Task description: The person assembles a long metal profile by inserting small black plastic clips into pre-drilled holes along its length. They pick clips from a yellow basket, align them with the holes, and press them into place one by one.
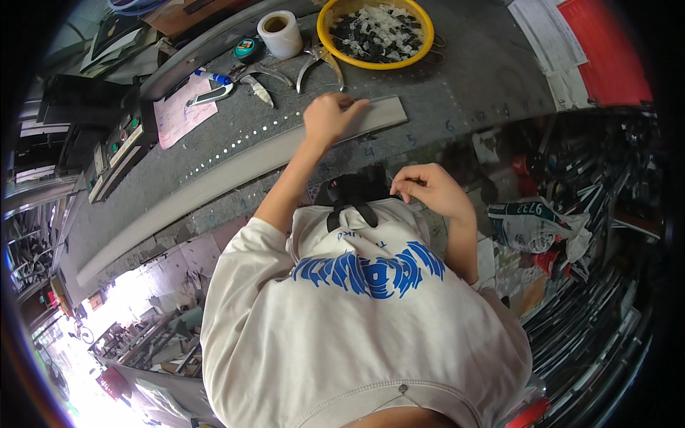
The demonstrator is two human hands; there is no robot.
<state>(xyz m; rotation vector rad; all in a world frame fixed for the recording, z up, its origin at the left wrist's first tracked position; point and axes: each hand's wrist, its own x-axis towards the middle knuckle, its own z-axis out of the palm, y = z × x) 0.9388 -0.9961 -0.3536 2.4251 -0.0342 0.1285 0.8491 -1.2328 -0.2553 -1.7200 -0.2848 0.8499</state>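
Note:
A long, flat grey strip (235, 165) lies along the bench, and its squared right end points away from me. My left hand (330, 120) is over the strip near that end, fingers closed around its far edge and thumb stretched along it. Closer to my body, in front of the bench edge, hangs my right hand (434, 188). Its fingers are curled together in a pinch; whether anything small sits between them cannot be made out. Just beyond my left hand lie pliers (321, 65) with spread handles.
A yellow basket (325, 36) of small black and clear pieces stands at the back, beside a white roll (280, 43) and a green tape measure (246, 48). A utility knife (210, 95) rests on pink paper (178, 118). Metal bars (592, 357) fill the lower right.

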